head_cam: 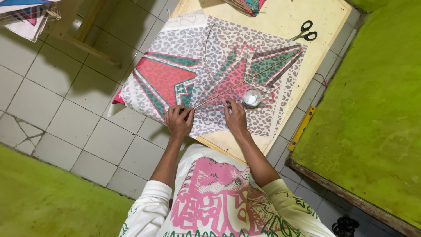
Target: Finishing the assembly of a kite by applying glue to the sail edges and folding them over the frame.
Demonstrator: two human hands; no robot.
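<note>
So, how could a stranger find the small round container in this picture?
Start at the pale wooden board covered by the leopard-print paper sheet. Just beyond the right hand, the small round container sits on the sheet. It alone is clear, holding something white.

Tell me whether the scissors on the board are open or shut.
Shut. The scissors lie flat on the wooden board, black handle loops side by side, blades together in one line. Neither hand is near them.

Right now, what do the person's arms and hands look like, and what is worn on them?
Both hands, left hand and right hand, are bare: no gloves, rings or watch visible. Forearms are uncovered; the cream sleeves, with small green markings, are pushed up past the elbows.
</note>
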